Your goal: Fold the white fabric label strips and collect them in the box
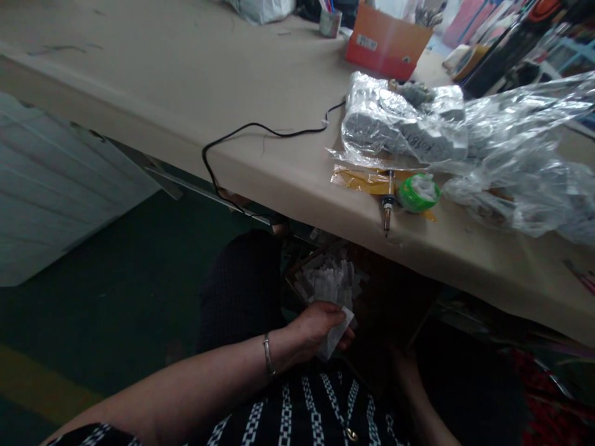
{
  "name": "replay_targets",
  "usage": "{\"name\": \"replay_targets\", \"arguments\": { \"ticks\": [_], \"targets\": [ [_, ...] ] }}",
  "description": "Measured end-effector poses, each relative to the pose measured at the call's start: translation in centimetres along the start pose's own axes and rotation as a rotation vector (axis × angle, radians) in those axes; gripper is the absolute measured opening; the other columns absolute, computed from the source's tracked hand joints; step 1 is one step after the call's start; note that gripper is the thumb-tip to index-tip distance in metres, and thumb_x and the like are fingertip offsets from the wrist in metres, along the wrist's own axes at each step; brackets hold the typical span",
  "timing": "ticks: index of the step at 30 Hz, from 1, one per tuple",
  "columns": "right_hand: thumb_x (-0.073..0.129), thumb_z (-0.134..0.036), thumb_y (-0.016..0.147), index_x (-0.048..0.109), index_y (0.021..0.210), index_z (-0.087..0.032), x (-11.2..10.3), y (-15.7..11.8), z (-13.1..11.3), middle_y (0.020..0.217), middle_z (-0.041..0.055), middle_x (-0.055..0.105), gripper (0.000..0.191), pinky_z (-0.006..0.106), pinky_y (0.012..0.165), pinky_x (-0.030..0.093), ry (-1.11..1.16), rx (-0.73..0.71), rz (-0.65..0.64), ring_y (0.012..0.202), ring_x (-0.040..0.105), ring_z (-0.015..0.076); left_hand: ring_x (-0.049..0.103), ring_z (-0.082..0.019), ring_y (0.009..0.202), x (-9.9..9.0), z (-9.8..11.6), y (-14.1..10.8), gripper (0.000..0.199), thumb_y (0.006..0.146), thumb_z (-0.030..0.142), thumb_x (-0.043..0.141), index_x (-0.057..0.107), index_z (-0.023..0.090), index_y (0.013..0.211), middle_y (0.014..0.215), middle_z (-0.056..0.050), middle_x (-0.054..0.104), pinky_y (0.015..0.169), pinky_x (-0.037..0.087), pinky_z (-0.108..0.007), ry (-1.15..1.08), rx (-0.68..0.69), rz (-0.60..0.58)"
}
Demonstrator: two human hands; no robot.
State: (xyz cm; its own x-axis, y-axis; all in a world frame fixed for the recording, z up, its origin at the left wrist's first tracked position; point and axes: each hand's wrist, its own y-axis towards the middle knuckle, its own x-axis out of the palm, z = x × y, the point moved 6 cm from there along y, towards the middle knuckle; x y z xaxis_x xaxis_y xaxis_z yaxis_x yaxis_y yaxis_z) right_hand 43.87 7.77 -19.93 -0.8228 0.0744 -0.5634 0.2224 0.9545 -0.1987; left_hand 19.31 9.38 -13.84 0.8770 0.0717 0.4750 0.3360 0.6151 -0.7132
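Note:
My left hand, with a bracelet at the wrist, pinches a small whitish slip of paper below the table edge. Just beyond it, an open drawer or box holds a heap of pale paper slips. Down in the shadow on the right is my right hand, close to the edge of a dark panel. Its fingers are too dark to make out.
On the table lie a plastic-wrapped bundle, a black cable, a pen-like metal tool and a green tape roll. Behind stand an orange box and a small cup.

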Motion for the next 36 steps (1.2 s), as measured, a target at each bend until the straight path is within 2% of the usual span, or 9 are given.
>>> {"name": "replay_targets", "arguments": {
  "ticks": [3, 5, 7, 9, 12, 19, 26, 31, 36],
  "targets": [
    [0.055, -0.05, 0.08, 0.034, 0.14, -0.013, -2.5, 0.4, -3.0, 0.125, 0.0172, 0.057, 0.074, 0.048, 0.088, 0.047, -0.056, 0.076, 0.108, 0.107, 0.059, 0.033, 0.059, -0.012, 0.052, 0.1, 1.3, -0.3, 0.025, 0.077, 0.036, 0.063, 0.06, 0.011, 0.077, 0.066, -0.006, 0.066, 0.054, 0.046, -0.024, -0.012, 0.03, 0.009],
    [0.059, -0.051, 0.077, 0.042, 0.135, -0.019, -3.5, 0.7, -7.1, 0.138, 0.0128, 0.047, 0.068, 0.046, 0.103, 0.037, -0.087, -0.024, 0.149, 0.124, 0.047, 0.0316, 0.059, -0.012, 0.053, 0.4, 2.2, -0.6, 0.022, 0.08, 0.034, 0.06, 0.061, 0.011, 0.078, 0.066, -0.006, 0.066, 0.055, 0.047, -0.024, -0.01, 0.05, 0.009],
    [0.056, -0.05, 0.081, 0.061, 0.113, -0.019, -2.1, 1.0, -11.3, 0.12, 0.011, 0.062, 0.045, 0.043, 0.097, 0.043, 0.005, -0.091, -0.074, 0.113, 0.056, 0.0287, 0.06, -0.012, 0.055, 1.1, 3.2, -0.9, 0.021, 0.081, 0.032, 0.059, 0.061, 0.011, 0.078, 0.067, -0.006, 0.066, 0.055, 0.046, -0.024, 0.002, 0.084, 0.0],
    [0.056, -0.048, 0.083, 0.064, 0.106, -0.018, 0.3, 1.0, -15.0, 0.098, 0.0096, 0.069, 0.038, 0.037, 0.081, 0.052, 0.19, -0.084, -0.336, 0.092, 0.065, 0.0243, 0.06, -0.012, 0.056, 1.9, 4.2, -1.3, 0.023, 0.08, 0.033, 0.06, 0.063, 0.011, 0.079, 0.068, -0.006, 0.067, 0.056, 0.046, -0.023, 0.019, 0.139, -0.015],
    [0.06, -0.047, 0.081, 0.063, 0.098, -0.017, 2.9, 1.1, -18.6, 0.08, 0.0046, 0.068, 0.035, 0.029, 0.066, 0.053, 0.385, -0.049, -0.499, 0.073, 0.065, 0.018, 0.058, -0.011, 0.055, 2.9, 5.5, -2.1, 0.029, 0.077, 0.039, 0.064, 0.064, 0.011, 0.076, 0.067, -0.006, 0.066, 0.057, 0.046, -0.023, 0.033, 0.216, -0.009],
    [0.076, -0.04, 0.068, 0.057, 0.073, -0.018, 4.5, 1.8, -19.0, 0.056, -0.0057, 0.052, 0.029, 0.021, 0.045, 0.043, 0.649, 0.21, -0.523, 0.046, 0.047, 0.0083, 0.056, -0.01, 0.055, 3.7, 6.3, -2.9, 0.031, 0.076, 0.042, 0.065, 0.064, 0.011, 0.075, 0.064, -0.003, 0.063, 0.054, 0.044, -0.022, 0.028, 0.22, 0.002],
    [0.076, -0.032, 0.069, 0.062, 0.071, -0.019, 3.8, 2.7, -19.4, 0.075, -0.0017, 0.063, 0.02, 0.021, 0.061, 0.047, 0.682, 0.17, -0.576, 0.063, 0.056, 0.01, 0.061, -0.012, 0.056, 4.7, 6.4, -2.9, 0.033, 0.07, 0.04, 0.073, 0.062, 0.011, 0.081, 0.068, -0.004, 0.064, 0.059, 0.05, -0.027, -0.056, -0.002, -0.318],
    [0.077, -0.028, 0.066, 0.063, 0.111, -0.025, 4.0, 2.7, -19.4, 0.1, 0.0031, 0.069, 0.047, 0.029, 0.073, 0.052, 0.649, 0.149, -0.914, 0.08, 0.066, 0.0176, 0.058, -0.011, 0.052, 5.6, 6.9, -3.4, 0.03, 0.074, 0.041, 0.069, 0.058, 0.013, 0.073, 0.062, 0.0, 0.059, 0.055, 0.048, -0.024, 0.032, -0.037, -0.433],
    [0.073, -0.027, 0.07, 0.067, 0.087, -0.022, 4.3, 2.2, -20.6, 0.126, 0.006, 0.059, 0.019, 0.036, 0.084, 0.052, 0.756, 0.134, -1.107, 0.109, 0.061, 0.0251, 0.055, -0.01, 0.048, 6.4, 6.4, -3.6, 0.034, 0.07, 0.044, 0.071, 0.057, 0.013, 0.077, 0.06, 0.001, 0.057, 0.05, 0.045, -0.023, 0.078, -0.064, -0.419]
  ]
}}
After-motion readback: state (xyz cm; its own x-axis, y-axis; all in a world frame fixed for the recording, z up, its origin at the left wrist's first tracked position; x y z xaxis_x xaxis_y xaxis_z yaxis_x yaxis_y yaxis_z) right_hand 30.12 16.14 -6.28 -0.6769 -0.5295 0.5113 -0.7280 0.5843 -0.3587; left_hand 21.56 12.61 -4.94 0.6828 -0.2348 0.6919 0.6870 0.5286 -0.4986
